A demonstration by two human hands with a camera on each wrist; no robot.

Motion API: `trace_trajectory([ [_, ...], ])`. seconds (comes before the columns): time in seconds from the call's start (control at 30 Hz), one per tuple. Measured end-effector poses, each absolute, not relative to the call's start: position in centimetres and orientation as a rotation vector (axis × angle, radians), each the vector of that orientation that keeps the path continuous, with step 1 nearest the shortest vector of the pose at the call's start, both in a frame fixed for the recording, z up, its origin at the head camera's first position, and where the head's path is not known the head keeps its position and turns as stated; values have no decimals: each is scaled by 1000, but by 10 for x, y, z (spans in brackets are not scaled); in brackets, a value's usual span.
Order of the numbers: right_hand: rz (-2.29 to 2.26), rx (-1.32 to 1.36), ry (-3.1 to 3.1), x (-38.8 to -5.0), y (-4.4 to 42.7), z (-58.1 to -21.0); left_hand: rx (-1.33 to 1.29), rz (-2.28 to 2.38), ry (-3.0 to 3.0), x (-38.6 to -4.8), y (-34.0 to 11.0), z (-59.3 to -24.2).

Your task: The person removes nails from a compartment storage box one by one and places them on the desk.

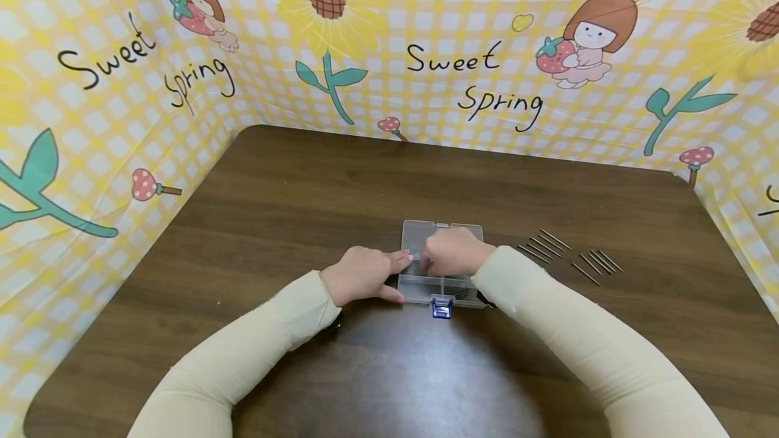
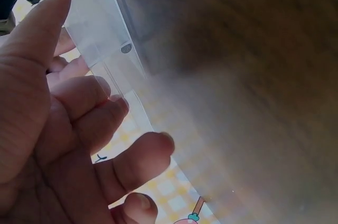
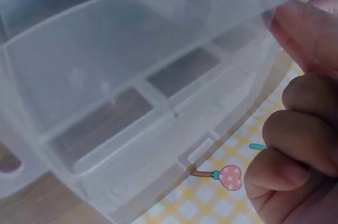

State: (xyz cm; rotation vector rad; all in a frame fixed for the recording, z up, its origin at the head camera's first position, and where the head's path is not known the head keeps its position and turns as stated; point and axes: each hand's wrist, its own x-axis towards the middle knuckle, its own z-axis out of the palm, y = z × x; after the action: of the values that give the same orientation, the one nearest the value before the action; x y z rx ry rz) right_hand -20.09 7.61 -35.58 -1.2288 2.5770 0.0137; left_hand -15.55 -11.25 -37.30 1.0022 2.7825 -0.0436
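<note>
A clear plastic compartment box [image 1: 420, 291] lies on the table with its lid [image 1: 416, 232] raised at the back and a blue latch [image 1: 442, 308] at the front. My left hand [image 1: 364, 274] steadies its left side, fingers and thumb fairly straight and spread along the edge. Over the left compartments is my right hand [image 1: 455, 251], reaching down with curled fingers. In the right wrist view its index finger [image 3: 301, 31] meets the translucent plastic; whether anything is pinched there is hidden. Some dark thin pieces [image 1: 462, 293] lie in the front right compartment.
Two groups of thin metal rods lie to the right of the box, one nearer [image 1: 544, 247] and one farther right [image 1: 599, 262]. The brown wooden table [image 1: 316, 181] is bordered behind and at both sides by yellow checked cloth [image 1: 377, 80].
</note>
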Motion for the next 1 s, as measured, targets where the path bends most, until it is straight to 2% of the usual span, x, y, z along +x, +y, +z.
trace_trajectory([
  [1.0,189,-1266,2534,-202,58,-364,975,-81,2816,-155,-112,-375],
])
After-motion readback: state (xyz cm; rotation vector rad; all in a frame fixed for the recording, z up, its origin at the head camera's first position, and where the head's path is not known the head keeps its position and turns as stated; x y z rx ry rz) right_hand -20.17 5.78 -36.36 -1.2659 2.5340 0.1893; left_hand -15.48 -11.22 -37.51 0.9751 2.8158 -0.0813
